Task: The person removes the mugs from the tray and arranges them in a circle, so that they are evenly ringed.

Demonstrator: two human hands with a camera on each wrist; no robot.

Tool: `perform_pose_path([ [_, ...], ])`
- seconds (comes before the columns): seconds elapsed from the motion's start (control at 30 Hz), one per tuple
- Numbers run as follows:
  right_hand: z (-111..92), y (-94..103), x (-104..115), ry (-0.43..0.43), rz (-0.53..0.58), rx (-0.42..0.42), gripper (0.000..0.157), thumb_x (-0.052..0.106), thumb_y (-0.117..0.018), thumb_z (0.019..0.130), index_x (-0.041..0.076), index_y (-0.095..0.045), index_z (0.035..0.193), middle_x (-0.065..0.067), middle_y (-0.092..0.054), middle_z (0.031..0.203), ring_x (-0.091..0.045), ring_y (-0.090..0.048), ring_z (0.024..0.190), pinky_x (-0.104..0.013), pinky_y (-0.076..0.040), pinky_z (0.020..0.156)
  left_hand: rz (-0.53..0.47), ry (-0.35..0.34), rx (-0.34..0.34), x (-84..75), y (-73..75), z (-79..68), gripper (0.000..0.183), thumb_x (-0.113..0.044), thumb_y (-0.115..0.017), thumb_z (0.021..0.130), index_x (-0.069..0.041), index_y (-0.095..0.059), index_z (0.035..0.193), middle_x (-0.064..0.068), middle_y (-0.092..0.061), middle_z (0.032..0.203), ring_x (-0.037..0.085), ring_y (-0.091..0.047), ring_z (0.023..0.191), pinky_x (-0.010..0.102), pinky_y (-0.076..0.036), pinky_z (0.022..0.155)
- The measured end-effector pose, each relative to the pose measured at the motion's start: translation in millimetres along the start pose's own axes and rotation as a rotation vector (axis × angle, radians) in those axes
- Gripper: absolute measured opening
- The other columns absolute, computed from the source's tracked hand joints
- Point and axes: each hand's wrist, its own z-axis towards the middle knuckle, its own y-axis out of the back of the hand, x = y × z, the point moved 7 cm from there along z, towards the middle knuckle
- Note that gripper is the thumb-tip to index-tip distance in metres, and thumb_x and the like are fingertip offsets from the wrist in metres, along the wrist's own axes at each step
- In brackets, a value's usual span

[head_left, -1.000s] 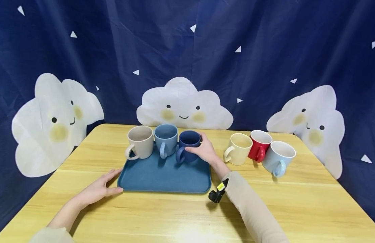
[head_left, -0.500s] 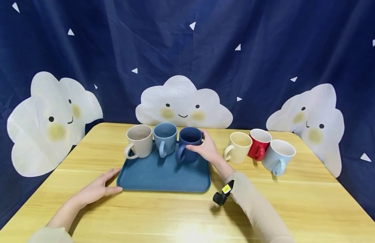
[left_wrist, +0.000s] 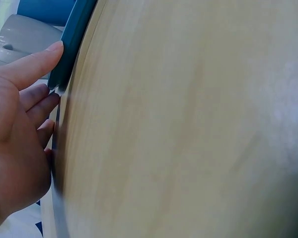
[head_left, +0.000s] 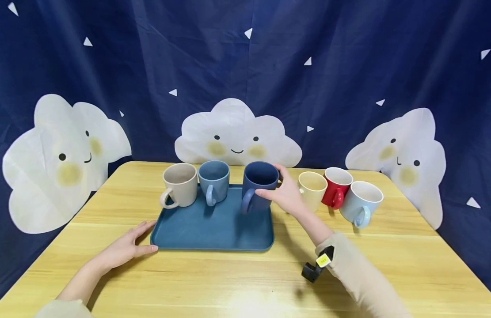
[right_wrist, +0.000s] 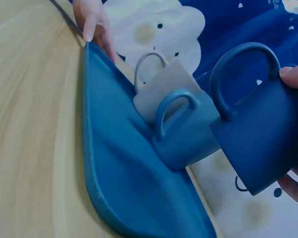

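Note:
My right hand [head_left: 285, 190] grips a dark blue mug [head_left: 260, 185] by its sides, thumb near the handle. In the right wrist view this mug [right_wrist: 268, 134] is raised above the blue tray [right_wrist: 119, 163]. A grey-beige mug [head_left: 180, 185] and a medium blue mug [head_left: 215, 181] stand along the tray's back edge, handles toward me. At the tray's near left corner lies my left hand [head_left: 122, 247], fingers extended. The left wrist view has the left thumb [left_wrist: 44, 57] touching the tray rim [left_wrist: 72, 47], with the other fingers beside it.
Right of the tray stand a cream mug [head_left: 312, 190], partly behind my right wrist, a red mug [head_left: 337, 187] and a light blue mug [head_left: 361, 203]. They rest on a wooden table [head_left: 213, 282]. Behind it hangs a navy curtain [head_left: 213, 57] with cloud faces.
My right hand has lifted the dark blue mug off the tray and carried it to the right, closer to the cream mug. My left hand keeps its place at the tray corner.

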Motion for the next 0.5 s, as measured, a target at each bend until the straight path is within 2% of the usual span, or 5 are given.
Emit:
perform_pose_path([
  [0.2,-21,24.9,2,-0.017,-0.061,-0.008,0.071,0.011,-0.081,0.069,0.002,-0.044,0.130,-0.015,-0.053,0.120,-0.029,-0.054,0.102,-0.040,-0.044,0.088,0.001,0.000,0.002,-1.7,0.1,0.4,0.079,-0.031,-0.067,0.084,0.002,-0.027,0.144,0.038,-0.008,0.145,0.057,-0.005,0.129,0.073,-0.011,0.092],
  [0.5,-59,59.2,-13,-0.076,-0.199,-0.007,0.071,0.015,-0.082,0.069,0.001,-0.045,0.128,-0.016,-0.058,0.115,-0.029,-0.058,0.098,-0.041,-0.046,0.086,-0.009,-0.008,0.005,-0.8,-0.2,0.5,0.079,-0.029,-0.067,0.085,0.002,-0.025,0.144,0.038,-0.007,0.145,0.058,-0.004,0.129,0.073,-0.010,0.092],
])
